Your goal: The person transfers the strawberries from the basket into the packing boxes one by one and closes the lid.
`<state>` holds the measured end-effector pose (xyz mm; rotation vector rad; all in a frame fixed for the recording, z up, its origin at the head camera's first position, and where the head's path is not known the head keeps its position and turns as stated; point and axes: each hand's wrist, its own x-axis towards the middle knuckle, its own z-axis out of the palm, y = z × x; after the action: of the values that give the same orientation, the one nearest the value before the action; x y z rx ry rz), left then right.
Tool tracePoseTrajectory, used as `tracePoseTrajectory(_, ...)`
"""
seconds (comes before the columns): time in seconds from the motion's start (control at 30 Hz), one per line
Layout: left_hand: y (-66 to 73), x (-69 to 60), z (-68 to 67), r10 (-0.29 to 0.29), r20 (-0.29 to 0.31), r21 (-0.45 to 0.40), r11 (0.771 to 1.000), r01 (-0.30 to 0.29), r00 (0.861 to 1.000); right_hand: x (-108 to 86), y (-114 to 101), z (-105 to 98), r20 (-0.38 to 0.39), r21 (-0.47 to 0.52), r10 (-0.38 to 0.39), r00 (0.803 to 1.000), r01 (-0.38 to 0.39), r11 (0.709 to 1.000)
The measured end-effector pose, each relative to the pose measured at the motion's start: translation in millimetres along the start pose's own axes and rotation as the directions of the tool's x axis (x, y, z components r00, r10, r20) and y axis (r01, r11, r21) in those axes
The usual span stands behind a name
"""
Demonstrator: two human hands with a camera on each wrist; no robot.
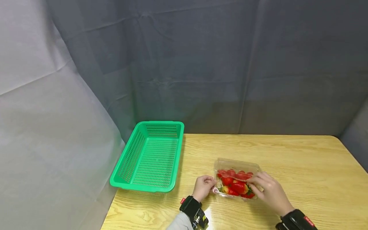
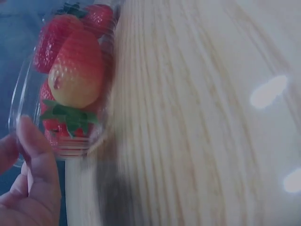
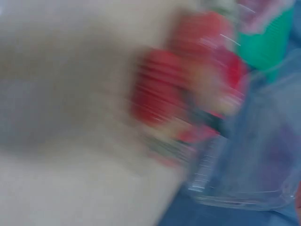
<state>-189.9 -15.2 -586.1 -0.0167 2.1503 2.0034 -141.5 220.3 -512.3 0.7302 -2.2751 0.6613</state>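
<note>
A clear plastic clamshell box (image 1: 217, 191) of strawberries (image 1: 239, 187) sits on the wooden table, its transparent lid (image 1: 244, 165) partly raised over the fruit. At the box's left side, my left hand (image 1: 203, 187) pinches the plastic rim between thumb and finger. The left wrist view shows this hand (image 2: 35, 181) beside red and pale-yellow strawberries (image 2: 77, 70) with green leaves. From the right, my right hand (image 1: 268, 191) pinches the lid's edge. In the blurred right wrist view the lid (image 3: 254, 160) stands away from the strawberries (image 3: 160, 89), with only a sliver of the hand showing.
An empty green plastic basket (image 1: 179, 153) with perforated walls stands on the table, left of the box. Grey cloth (image 1: 195, 70) hangs behind the table (image 1: 310, 172), and paler cloth (image 1: 57, 134) hangs along the left side.
</note>
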Motion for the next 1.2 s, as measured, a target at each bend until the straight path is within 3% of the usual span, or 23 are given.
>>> tracePoseTrajectory(0.13,-3.5,2.9,-2.3,-0.033,0.052,-0.058,0.998,0.036,0.998,-32.5,-4.4,18.9,-0.014,-0.046,-0.058,0.998,0.058,0.997)
tracePoseTrajectory(0.23,-2.8,1.6,-3.2,-0.038,0.07,-0.108,0.993,0.045,0.997,-48.7,-5.2,27.8,0.022,-0.075,-0.037,0.999,0.039,0.996)
tracePoseTrajectory(0.43,1.9,-9.3,-1.7,-0.073,0.127,-0.241,0.965,0.103,0.989,-58.7,-7.3,32.7,0.06,-0.084,0.024,0.998,-0.019,0.996)
tracePoseTrajectory(0.57,1.8,-16.2,1.3,-0.088,0.143,-0.276,0.953,0.125,0.986,-58.5,-9.8,30.9,0.058,-0.047,0.05,0.997,-0.047,0.998)
tracePoseTrajectory(0.63,1.5,-17.8,3.4,-0.088,0.129,-0.275,0.954,0.121,0.988,-59.1,-11.4,30.3,0.051,0.01,0.111,0.993,-0.111,0.994)
tracePoseTrajectory(0.7,1.6,-18.7,5.6,-0.083,0.109,-0.276,0.955,0.11,0.991,-60.2,-13.0,30.2,0.032,0.062,0.222,0.975,-0.224,0.973)
tracePoseTrajectory(0.77,2.1,-18.9,7.4,-0.08,0.088,-0.275,0.956,0.101,0.993,-60.8,-14.5,30.5,0.005,0.093,0.378,0.926,-0.377,0.922)
tracePoseTrajectory(0.8,2.5,-18.9,8.3,-0.083,0.079,-0.278,0.955,0.102,0.993,-61.6,-14.7,30.2,0.004,0.109,0.468,0.883,-0.466,0.878)
tracePoseTrajectory(0.83,2.8,-18.9,8.8,-0.082,0.073,-0.279,0.955,0.099,0.994,-61.9,-14.8,29.0,0.019,0.128,0.563,0.826,-0.56,0.818)
tracePoseTrajectory(0.87,3.3,-19.0,9.2,-0.082,0.067,-0.279,0.955,0.098,0.994,-61.9,-14.5,27.0,0.056,0.158,0.651,0.757,-0.65,0.743)
tracePoseTrajectory(0.9,3.8,-19.0,9.7,-0.084,0.065,-0.278,0.956,0.099,0.994,-61.9,-13.9,24.9,0.106,0.2,0.73,0.675,-0.733,0.65)
tracePoseTrajectory(0.93,4.3,-19.2,9.9,-0.087,0.061,-0.278,0.955,0.101,0.994,-62.1,-12.5,22.9,0.17,0.245,0.794,0.584,-0.805,0.54)
tracePoseTrajectory(1.0,5.2,-19.6,10.0,-0.094,0.061,-0.282,0.954,0.107,0.994,-62.2,-8.9,18.9,0.332,0.381,0.858,0.392,-0.888,0.258)
tracePoseTrajectory(1.03,5.5,-19.8,9.9,-0.094,0.062,-0.282,0.953,0.108,0.994,-61.8,-7.3,16.9,0.409,0.435,0.858,0.312,-0.893,0.117)
tracePoseTrajectory(1.1,5.6,-20.0,9.7,-0.099,0.064,-0.283,0.952,0.113,0.993,-61.9,-3.9,14.8,0.522,0.519,0.827,0.21,-0.847,-0.112)
tracePoseTrajectory(1.13,5.8,-20.3,9.4,-0.102,0.063,-0.285,0.951,0.116,0.993,-62.2,-2.5,13.9,0.565,0.544,0.805,0.181,-0.815,-0.199)
tracePoseTrajectory(1.17,5.6,-20.7,9.2,-0.101,0.062,-0.283,0.952,0.115,0.993,-62.4,-1.7,12.9,0.601,0.562,0.783,0.162,-0.782,-0.27)
tracePoseTrajectory(1.2,5.4,-21.1,9.0,-0.103,0.06,-0.283,0.952,0.116,0.993,-62.9,-1.2,11.6,0.629,0.565,0.762,0.156,-0.765,-0.31)
